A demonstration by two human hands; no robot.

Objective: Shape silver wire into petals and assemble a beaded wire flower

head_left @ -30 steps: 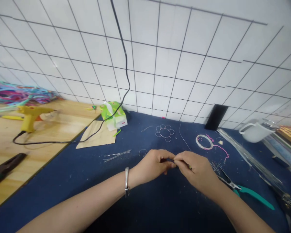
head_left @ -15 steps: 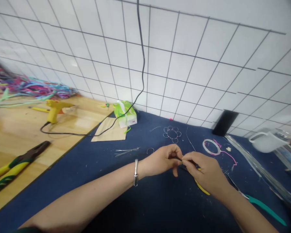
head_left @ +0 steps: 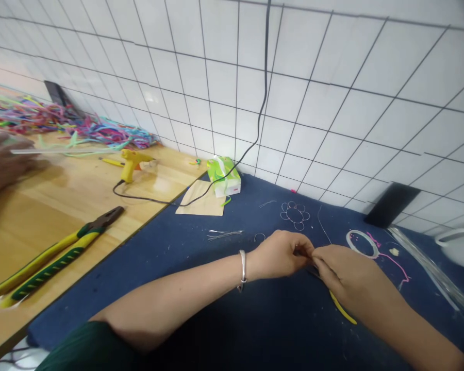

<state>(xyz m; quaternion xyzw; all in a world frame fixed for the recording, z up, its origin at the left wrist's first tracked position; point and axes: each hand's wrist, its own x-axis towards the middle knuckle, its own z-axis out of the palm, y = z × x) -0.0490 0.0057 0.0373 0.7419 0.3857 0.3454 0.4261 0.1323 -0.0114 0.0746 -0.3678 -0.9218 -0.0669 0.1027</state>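
My left hand (head_left: 280, 255) and my right hand (head_left: 346, 275) meet over the blue cloth (head_left: 201, 268), fingers pinched together around a thin wire that I can barely see. A yellow-handled tool (head_left: 342, 309) sticks out below my right hand, and the hand seems to hold it. A silver bangle (head_left: 242, 270) sits on my left wrist. A wire flower shape (head_left: 295, 215) lies just beyond my hands. A small bundle of cut wires (head_left: 224, 234) lies to the left of my left hand.
Yellow-green pliers (head_left: 58, 255), a yellow glue gun (head_left: 131, 162) with its black cord, and a heap of coloured strips (head_left: 81, 129) rest on the wooden table. A green tissue pack (head_left: 224, 176), a white ring (head_left: 361, 243) and pink wire lie on the cloth. Another person's blurred hand (head_left: 2, 165) is at the far left.
The view has swung left, showing more of the wooden table and another person's hand. My hands stay pinched together on the wire; the teal pliers have left the frame.
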